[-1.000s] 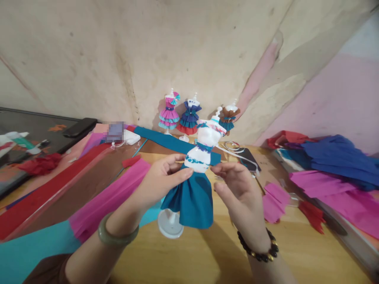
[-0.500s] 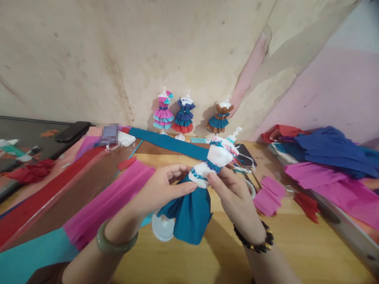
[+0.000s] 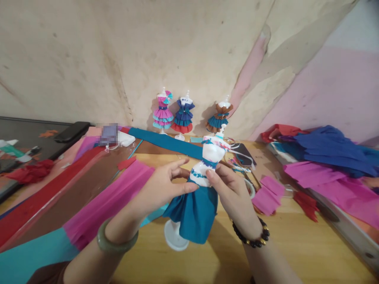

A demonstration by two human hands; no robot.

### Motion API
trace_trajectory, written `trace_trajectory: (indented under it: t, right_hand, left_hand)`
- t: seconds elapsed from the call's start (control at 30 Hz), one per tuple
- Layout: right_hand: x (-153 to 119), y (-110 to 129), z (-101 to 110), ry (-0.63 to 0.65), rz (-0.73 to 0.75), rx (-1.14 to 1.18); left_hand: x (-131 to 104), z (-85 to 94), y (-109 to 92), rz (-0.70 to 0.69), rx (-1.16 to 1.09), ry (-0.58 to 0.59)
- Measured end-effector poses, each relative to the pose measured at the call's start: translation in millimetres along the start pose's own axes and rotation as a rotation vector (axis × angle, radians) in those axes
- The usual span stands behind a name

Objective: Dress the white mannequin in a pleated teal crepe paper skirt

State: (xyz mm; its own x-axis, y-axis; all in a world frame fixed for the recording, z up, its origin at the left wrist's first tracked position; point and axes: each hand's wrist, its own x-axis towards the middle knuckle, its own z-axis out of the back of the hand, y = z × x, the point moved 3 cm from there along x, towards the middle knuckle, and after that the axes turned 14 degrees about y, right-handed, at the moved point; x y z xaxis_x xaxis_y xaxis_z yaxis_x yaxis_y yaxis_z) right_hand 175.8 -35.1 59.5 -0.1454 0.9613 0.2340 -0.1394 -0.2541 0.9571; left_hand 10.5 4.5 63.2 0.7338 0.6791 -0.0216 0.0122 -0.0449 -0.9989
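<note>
A small white mannequin with teal and pink smears on its body leans slightly to the right over the table. Around its hips hangs a teal paper skirt, and its round white base shows below at the left. My right hand grips the mannequin at the waist, thumb in front and fingers behind. On the other side, my left hand has its thumb against the skirt's top edge, with the fingers apart and partly hidden behind the waist.
Three dressed mannequins stand along the wall. Paper strips, including a magenta one, cover the left side. A phone lies behind my right hand. Magenta pieces and a blue paper pile are at the right.
The mannequin has turned more upright, its top moving left and its base right. My left fingers have spread a little. My right hand has stayed at the waist.
</note>
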Motion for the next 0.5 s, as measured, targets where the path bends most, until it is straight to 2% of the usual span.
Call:
trace_trajectory:
  t: [0.13, 0.3, 0.5]
  right_hand:
    - [1.1, -1.6, 2.1, -0.021, -0.016, -0.027]
    - [1.6, -2.6, 2.3, -0.055, -0.012, -0.075]
    - [5.6, -9.7, 1.6, 0.039, 0.034, -0.05]
  left_hand:
    - [-1.0, 2.7, 2.5, 0.013, -0.025, -0.113]
    - [-0.4, 0.7, 0.4, -0.07, 0.099, -0.067]
    - [2.4, 0.3, 2.0, -0.063, 0.19, -0.018]
